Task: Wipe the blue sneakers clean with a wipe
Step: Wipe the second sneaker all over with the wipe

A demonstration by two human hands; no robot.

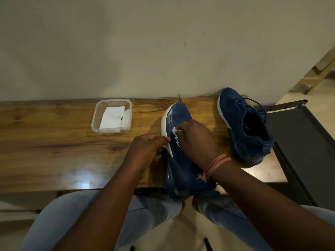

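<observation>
One blue sneaker (pixel 178 165) lies tipped on its side at the middle of the wooden table (pixel 54 142), toe toward the wall, heel over the near edge. My left hand (pixel 146 153) grips its white sole edge from the left. My right hand (pixel 195 140) pinches a small crumpled white wipe (pixel 175 130) and presses it on the sneaker's side, near the white logo. The second blue sneaker (pixel 246 127) stands upright to the right, laces loose, untouched.
A clear plastic container (pixel 111 130) holding folded white wipes stands on the table to the left of the sneakers. A wall runs along the table's far edge. A dark tray-like surface (pixel 299 142) adjoins the table on the right. My knees are below the near edge.
</observation>
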